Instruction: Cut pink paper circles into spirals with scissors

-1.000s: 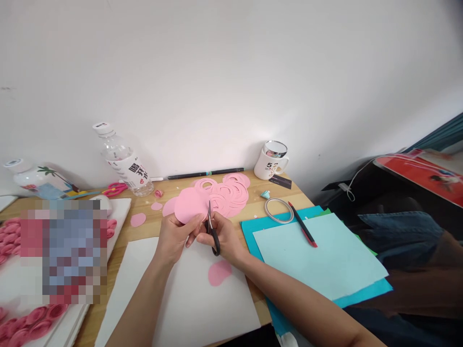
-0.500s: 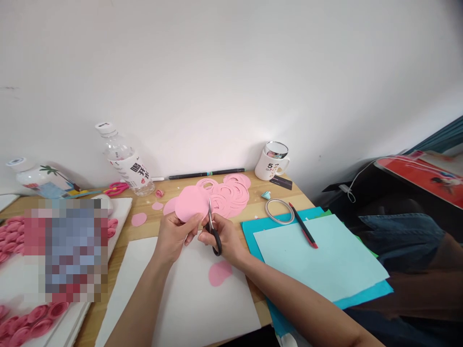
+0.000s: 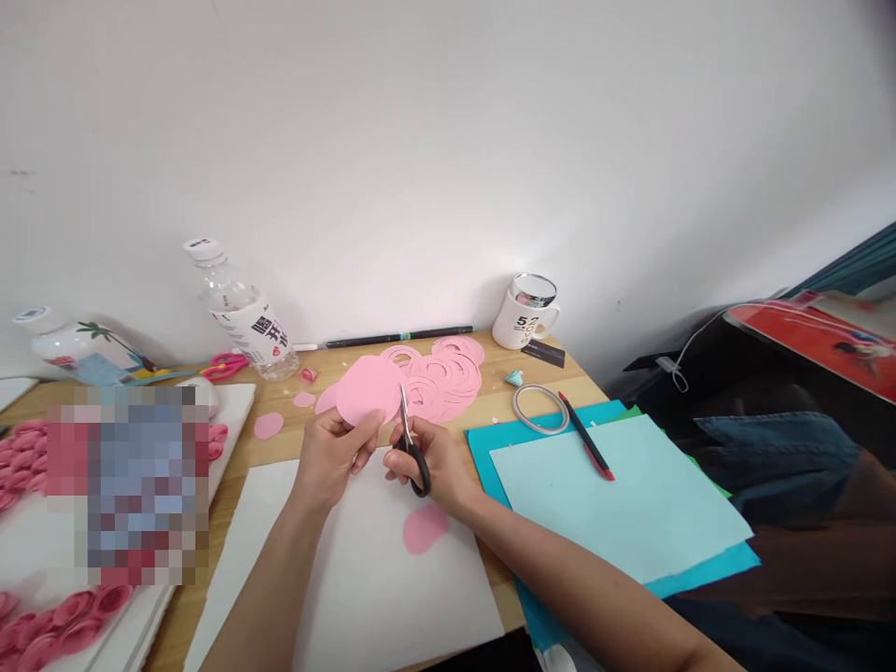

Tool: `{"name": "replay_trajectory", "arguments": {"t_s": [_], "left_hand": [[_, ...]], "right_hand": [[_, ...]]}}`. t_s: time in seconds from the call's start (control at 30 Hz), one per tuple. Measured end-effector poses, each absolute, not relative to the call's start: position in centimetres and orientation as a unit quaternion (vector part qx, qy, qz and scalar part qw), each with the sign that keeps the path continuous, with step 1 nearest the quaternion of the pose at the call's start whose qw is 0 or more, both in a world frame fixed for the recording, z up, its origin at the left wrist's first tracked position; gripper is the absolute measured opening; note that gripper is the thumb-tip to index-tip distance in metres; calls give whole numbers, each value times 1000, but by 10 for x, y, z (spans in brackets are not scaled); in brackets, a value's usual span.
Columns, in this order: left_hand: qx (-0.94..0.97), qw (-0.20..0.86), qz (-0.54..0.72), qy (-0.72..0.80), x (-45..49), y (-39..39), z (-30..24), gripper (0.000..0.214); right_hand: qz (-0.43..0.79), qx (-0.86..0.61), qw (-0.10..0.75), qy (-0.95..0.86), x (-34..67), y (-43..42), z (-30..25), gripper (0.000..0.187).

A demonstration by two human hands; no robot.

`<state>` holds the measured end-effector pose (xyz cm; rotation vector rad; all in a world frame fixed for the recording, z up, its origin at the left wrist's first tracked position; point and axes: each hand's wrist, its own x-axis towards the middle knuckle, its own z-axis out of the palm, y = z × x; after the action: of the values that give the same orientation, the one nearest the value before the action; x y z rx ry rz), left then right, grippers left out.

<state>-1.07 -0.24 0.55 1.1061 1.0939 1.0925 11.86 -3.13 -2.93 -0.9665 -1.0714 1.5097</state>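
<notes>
My left hand (image 3: 334, 453) pinches the lower edge of a round pink paper disc (image 3: 367, 388) and holds it up over the desk. My right hand (image 3: 434, 459) is closed round the black handles of small scissors (image 3: 410, 441), whose blades point up beside the disc's right edge. Behind the disc lies a heap of pink paper spirals (image 3: 445, 375). A white sheet (image 3: 350, 579) lies under both hands, with a pink offcut (image 3: 424, 529) on it.
Light blue sheets (image 3: 630, 504) lie to the right with a red-and-black pen (image 3: 586, 437) and a tape ring (image 3: 539, 407). A white mug (image 3: 525, 315), a black pen (image 3: 399, 337) and a plastic bottle (image 3: 242, 313) stand by the wall. Rolled pink paper roses (image 3: 49, 635) rest on a white board at left.
The pink disc has shifted slightly left and turned a little in my left hand. The scissors now stand a bit apart from its right edge.
</notes>
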Motion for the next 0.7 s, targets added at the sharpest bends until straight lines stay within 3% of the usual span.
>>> {"name": "replay_trajectory", "arguments": {"t_s": [0.7], "left_hand": [[483, 579, 442, 486, -9, -5, 7, 28]], "right_hand": [[615, -361, 509, -482, 120, -29, -33, 47]]}}
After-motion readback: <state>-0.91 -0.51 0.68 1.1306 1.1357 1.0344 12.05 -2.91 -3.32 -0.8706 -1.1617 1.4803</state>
